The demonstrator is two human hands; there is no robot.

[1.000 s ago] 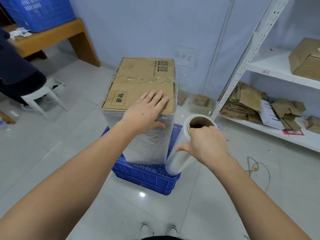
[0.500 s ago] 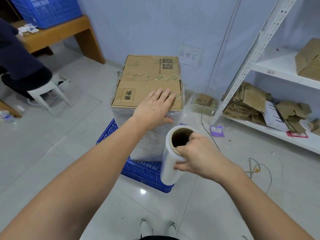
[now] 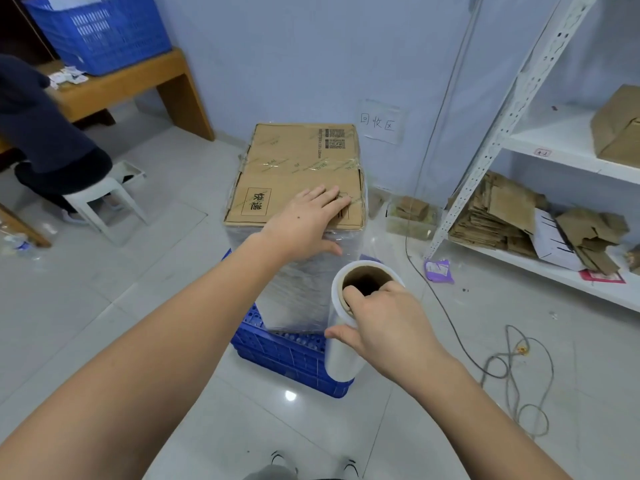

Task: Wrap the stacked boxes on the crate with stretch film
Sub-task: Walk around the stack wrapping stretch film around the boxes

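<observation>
Right hand (image 3: 388,323) grips the stretch film roll (image 3: 346,327); left hand (image 3: 308,220) rests flat on the film-wrapped stacked boxes (image 3: 298,174).

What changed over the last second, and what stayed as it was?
The right hand carried the stretch film roll leftward around the stack's near corner, fingers now hooked into its core. The left hand stayed flat on the top box; the blue crate stayed put.

White shelf (image 3: 540,57) right; flattened cardboard (image 3: 502,216); wooden bench (image 3: 138,81) left.

Left hand (image 3: 308,220) flat, fingers straight, arm outstretched, right hand (image 3: 384,320) curled in a grip
</observation>
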